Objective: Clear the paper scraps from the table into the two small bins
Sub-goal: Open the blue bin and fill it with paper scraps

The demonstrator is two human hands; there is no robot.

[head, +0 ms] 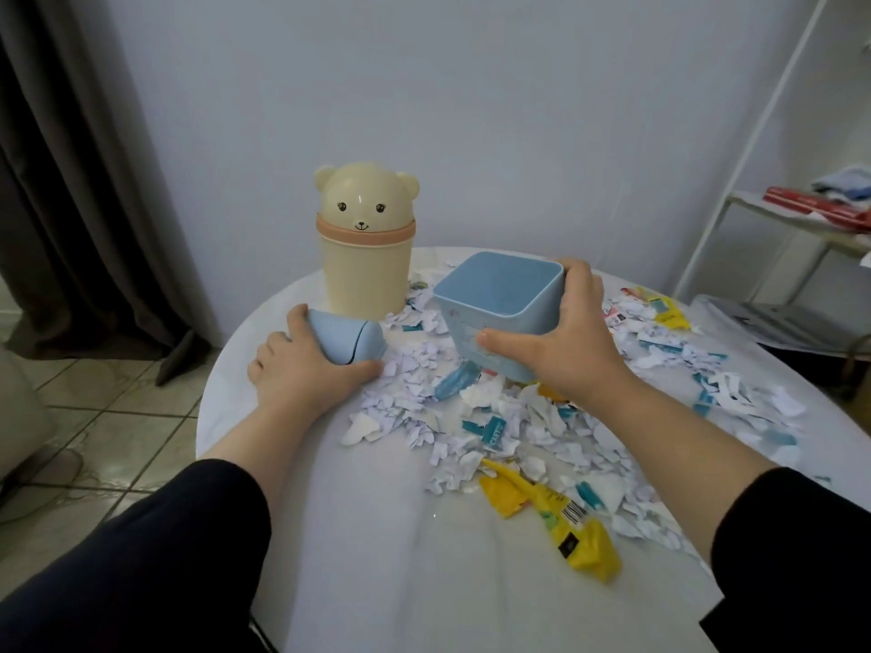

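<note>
The right hand clamps the open blue bin, tilted at centre frame over the paper scraps. The left hand curls round a blue lid, centre left. Best to park the lid on bare worktop — then hold the bin's rim low against the pile and sweep scraps in.

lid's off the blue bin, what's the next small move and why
Probably release the blue lid from the left hand: the right hand holds the open, empty blue bin tilted over the paper scraps, so a free hand could sweep them in.
</note>
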